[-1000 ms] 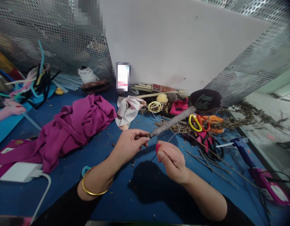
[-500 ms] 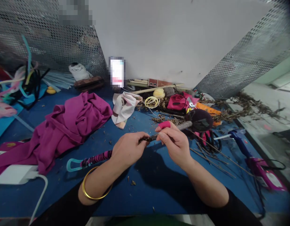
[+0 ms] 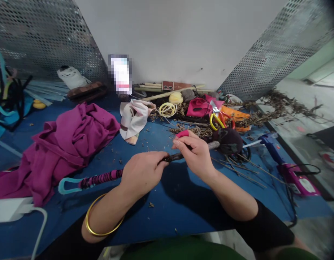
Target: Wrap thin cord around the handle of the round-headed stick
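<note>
A stick wound with purple and black thread slants across in front of me. Its left end carries a light blue loop, its right end a dark round head. My left hand, a gold bangle on its wrist, is closed around the wrapped middle. To the right, my right hand is closed in a pinch just above the bare dark part of the stick, with pink wrapping on its index finger. Whatever its fingertips hold is too fine to make out. Part of the stick is hidden behind both hands.
Purple cloth lies left, by a white charger. Behind are a pale cloth, yellow cord, scissors and dry twigs. A blue-handled tool lies right. A phone leans on the wall.
The view has shifted, so the table's things sit further left and the scissors show more fully. Both hands stay on or at the stick; the right hand's pinch has lifted slightly off it.
</note>
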Demonstrator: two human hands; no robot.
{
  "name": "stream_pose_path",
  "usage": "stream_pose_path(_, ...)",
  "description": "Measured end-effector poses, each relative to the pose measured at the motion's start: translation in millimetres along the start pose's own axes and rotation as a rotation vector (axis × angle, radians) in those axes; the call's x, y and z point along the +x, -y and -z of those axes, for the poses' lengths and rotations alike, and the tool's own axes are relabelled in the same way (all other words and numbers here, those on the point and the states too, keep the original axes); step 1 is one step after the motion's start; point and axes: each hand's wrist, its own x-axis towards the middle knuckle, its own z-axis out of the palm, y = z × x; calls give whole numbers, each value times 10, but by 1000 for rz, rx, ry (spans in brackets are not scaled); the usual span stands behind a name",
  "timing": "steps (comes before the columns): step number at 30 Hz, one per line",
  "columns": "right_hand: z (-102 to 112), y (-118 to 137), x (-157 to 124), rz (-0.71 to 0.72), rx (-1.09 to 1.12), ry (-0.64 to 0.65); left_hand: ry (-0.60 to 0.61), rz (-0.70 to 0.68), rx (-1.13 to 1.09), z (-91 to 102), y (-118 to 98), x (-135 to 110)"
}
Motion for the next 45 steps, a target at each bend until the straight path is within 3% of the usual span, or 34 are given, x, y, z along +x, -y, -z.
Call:
stream_pose_path(12,-17,-86,17,57,-494,43,18,-146,76,-2,27,-3)
stream_pose_path(20,-49,-75,43,159,-612,112,68,-171,55,-4,41,14)
stream_pose_path(29,-5,-108,89,2,-768,230,-36,-270,199,-33,-10,4)
stream_pose_path(32,21,-93,104,-58,-758,289,-39,-231,248,-45,-35,7)
stream_pose_path(36,19,-88,97,-95,-703,301,-43,-314,211,-88,-11,19)
stream_pose_path(39,71,-97,110,-93,-539,297,-71,-316,174,-97,28,22)
stream_pose_path(42,283,-108,160,-87,-291,339,-94,-262,146,-49,82,26)
stream_pose_path(45,642,-105,211,-102,-136,463,-147,-175,112,29,158,37)
